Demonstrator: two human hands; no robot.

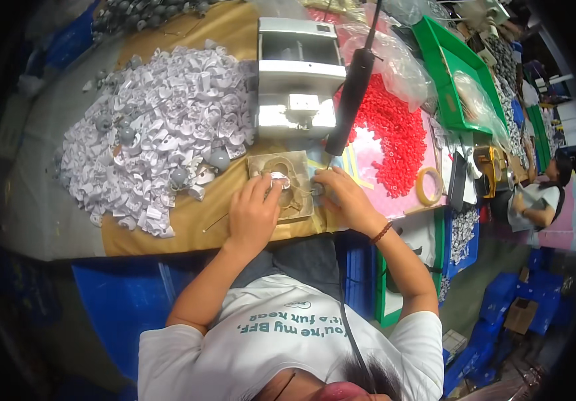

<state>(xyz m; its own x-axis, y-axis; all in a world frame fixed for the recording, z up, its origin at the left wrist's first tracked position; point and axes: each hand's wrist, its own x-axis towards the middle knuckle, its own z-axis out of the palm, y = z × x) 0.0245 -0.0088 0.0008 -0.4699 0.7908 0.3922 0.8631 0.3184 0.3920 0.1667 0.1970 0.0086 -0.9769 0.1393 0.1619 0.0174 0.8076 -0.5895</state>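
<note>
A clear, block-like fixture (pixel 297 200) with a shaped hollow lies on the table in front of me. My left hand (pixel 256 208) rests at its left side, fingers closed on a small white plastic part (pixel 278 179) in the hollow. Beside the fixture's right edge, my right hand (pixel 349 199) pinches a small grey round part (pixel 316 189). A black electric screwdriver (pixel 351 100) hangs on its cord just above my right hand, tip down. Its tip touches neither part, as far as I can see.
A large heap of white plastic parts (pixel 161 127) with some grey balls covers the left. Behind the fixture stands a white machine (pixel 294 73). Small red parts (pixel 395 134), a tape roll (pixel 428 186) and a green tray (pixel 435 73) are right. Another person (pixel 545 194) sits far right.
</note>
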